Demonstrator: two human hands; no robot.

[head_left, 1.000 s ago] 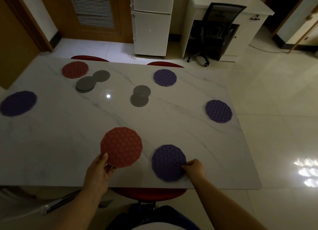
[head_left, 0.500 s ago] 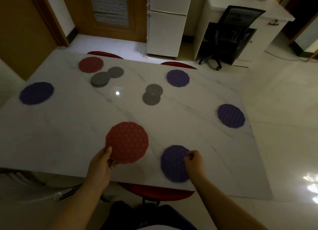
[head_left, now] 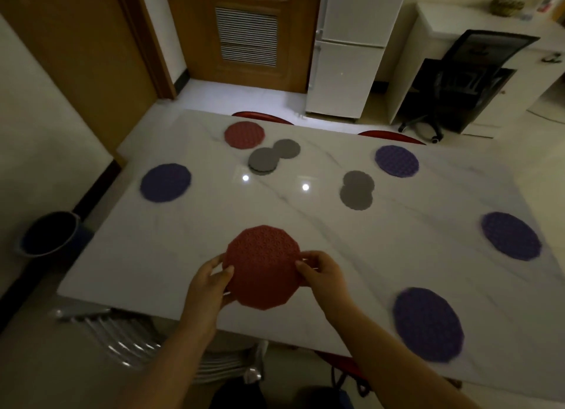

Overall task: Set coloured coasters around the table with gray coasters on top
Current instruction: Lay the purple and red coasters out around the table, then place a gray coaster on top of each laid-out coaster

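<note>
A large red coaster (head_left: 264, 265) is held over the near edge of the marble table (head_left: 305, 240). My left hand (head_left: 209, 281) grips its left rim and my right hand (head_left: 321, 274) grips its right rim. A purple coaster (head_left: 428, 324) lies flat at the near right, apart from both hands. More purple coasters lie at the right edge (head_left: 510, 236), the far right (head_left: 396, 161) and the left (head_left: 165, 182). Another red coaster (head_left: 244, 134) lies at the far side. Two gray coaster groups sit mid-table, one by the far red coaster (head_left: 264, 161) and one in the centre (head_left: 356, 191).
A dark bucket (head_left: 49, 233) stands on the floor left of the table. Red chairs (head_left: 263, 116) are tucked at the far side, and a metal chair frame (head_left: 128, 338) shows under the near edge. A white fridge (head_left: 348, 48) and a black office chair (head_left: 464, 78) stand beyond.
My right hand let go of the near purple coaster and moved left onto the red coaster's right rim. The view swung left, so the purple coaster now lies to the right.
</note>
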